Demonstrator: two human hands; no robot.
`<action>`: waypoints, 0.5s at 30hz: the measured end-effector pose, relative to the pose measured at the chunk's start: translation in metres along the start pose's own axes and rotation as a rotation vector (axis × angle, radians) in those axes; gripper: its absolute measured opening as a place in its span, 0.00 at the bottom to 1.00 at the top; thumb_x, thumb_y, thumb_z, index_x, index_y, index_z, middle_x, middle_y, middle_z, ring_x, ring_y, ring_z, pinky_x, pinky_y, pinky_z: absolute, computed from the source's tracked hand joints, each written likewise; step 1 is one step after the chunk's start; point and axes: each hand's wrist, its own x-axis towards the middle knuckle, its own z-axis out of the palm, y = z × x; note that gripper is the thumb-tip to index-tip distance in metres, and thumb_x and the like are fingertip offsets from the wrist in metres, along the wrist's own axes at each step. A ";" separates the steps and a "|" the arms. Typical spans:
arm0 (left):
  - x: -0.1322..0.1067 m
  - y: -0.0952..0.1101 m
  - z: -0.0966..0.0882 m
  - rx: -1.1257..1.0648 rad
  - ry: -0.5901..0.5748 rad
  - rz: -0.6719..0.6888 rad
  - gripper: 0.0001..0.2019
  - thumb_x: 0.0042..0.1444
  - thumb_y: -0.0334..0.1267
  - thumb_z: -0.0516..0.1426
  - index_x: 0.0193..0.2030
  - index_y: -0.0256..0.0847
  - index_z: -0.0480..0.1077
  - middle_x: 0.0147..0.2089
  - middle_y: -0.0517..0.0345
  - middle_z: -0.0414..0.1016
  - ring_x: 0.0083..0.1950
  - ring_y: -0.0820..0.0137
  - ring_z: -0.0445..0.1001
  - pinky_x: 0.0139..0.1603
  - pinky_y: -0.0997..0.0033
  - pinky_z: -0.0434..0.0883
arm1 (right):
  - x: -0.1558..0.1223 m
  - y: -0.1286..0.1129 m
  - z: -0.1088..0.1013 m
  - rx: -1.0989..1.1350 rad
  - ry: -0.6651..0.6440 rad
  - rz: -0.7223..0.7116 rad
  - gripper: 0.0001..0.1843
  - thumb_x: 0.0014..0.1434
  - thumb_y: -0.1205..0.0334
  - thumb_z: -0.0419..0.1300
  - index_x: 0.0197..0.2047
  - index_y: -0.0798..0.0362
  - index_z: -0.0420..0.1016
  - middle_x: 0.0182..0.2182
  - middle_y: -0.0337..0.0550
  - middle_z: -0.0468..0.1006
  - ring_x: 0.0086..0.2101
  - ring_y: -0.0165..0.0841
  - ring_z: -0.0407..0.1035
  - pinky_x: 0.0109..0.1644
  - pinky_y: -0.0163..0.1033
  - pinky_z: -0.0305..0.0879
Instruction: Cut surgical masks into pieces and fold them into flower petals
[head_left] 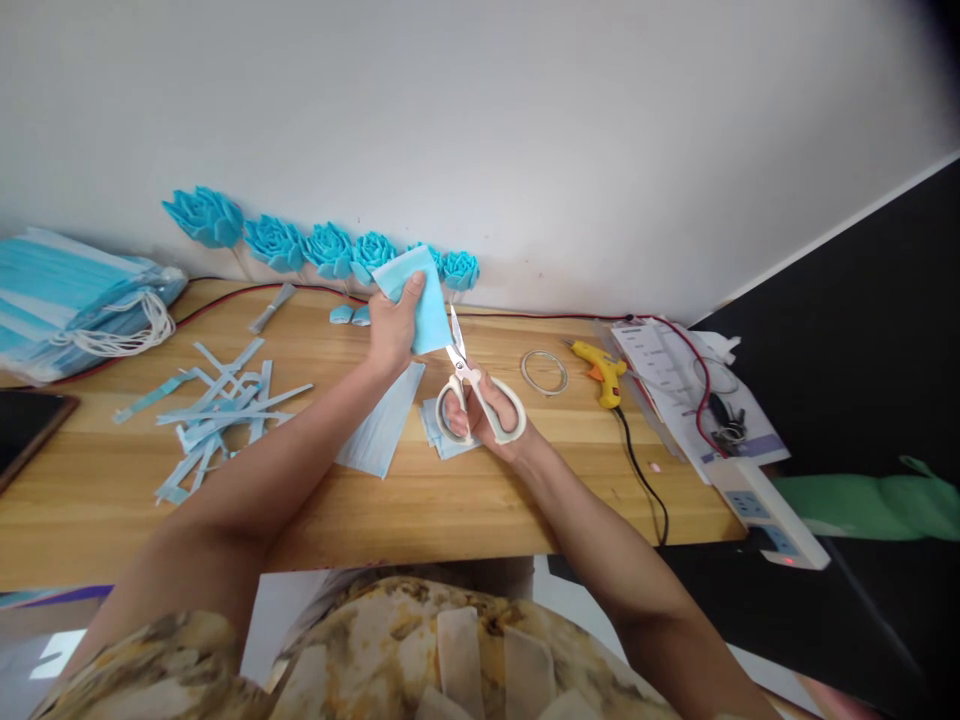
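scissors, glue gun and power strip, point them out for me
Scissors (460,366): head view, on the pivot.
Glue gun (610,368): head view, on the yellow body.
Power strip (774,508): head view, on the white casing.

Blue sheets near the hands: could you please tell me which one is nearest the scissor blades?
The sheet raised in the left hand, beside the scissor blades; the long sheet and the folded piece lie on the table.

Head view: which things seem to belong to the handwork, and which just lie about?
Likely part of the work:
blue sheet, in the left hand
scissors, in the right hand
blue strips
blue flowers
glue gun

Probably just lying about:
keys
papers
dark-screened device
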 end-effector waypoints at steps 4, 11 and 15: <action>-0.005 -0.004 0.001 0.008 -0.042 -0.004 0.17 0.48 0.51 0.70 0.31 0.39 0.74 0.29 0.61 0.73 0.27 0.76 0.68 0.29 0.76 0.70 | 0.001 -0.002 0.002 0.016 -0.003 -0.033 0.25 0.59 0.35 0.62 0.43 0.47 0.65 0.25 0.34 0.71 0.21 0.28 0.60 0.25 0.36 0.56; -0.013 -0.009 0.004 0.006 -0.082 -0.050 0.20 0.46 0.53 0.71 0.30 0.40 0.71 0.27 0.61 0.73 0.26 0.73 0.71 0.28 0.75 0.71 | 0.002 -0.005 0.003 -0.011 0.028 -0.031 0.27 0.59 0.32 0.61 0.38 0.50 0.68 0.24 0.35 0.69 0.22 0.27 0.59 0.26 0.36 0.57; -0.014 -0.012 0.004 0.022 -0.077 -0.047 0.21 0.47 0.55 0.70 0.29 0.40 0.70 0.25 0.62 0.71 0.25 0.73 0.70 0.27 0.73 0.70 | 0.002 -0.005 0.004 -0.026 0.035 -0.037 0.29 0.58 0.30 0.60 0.33 0.51 0.67 0.21 0.34 0.67 0.21 0.27 0.60 0.25 0.35 0.57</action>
